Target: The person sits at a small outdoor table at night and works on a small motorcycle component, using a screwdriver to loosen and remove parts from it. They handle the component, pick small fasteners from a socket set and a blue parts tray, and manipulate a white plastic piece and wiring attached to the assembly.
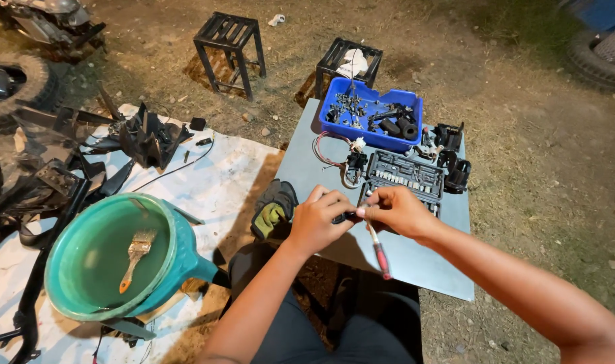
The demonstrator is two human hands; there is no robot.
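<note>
Our hands meet over the surface's (415, 259) near edge. Our right hand (396, 210) pinches the ratchet (377, 244) at its head, its red handle hanging toward us. Our left hand (319, 221) clamps a small dark piece (344, 217) against that head. The socket set (403, 176) lies just beyond.

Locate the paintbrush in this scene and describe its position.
In the head view, the paintbrush lies inside the green basin at lower left, on the white sheet, left of the person's left hand.
</note>
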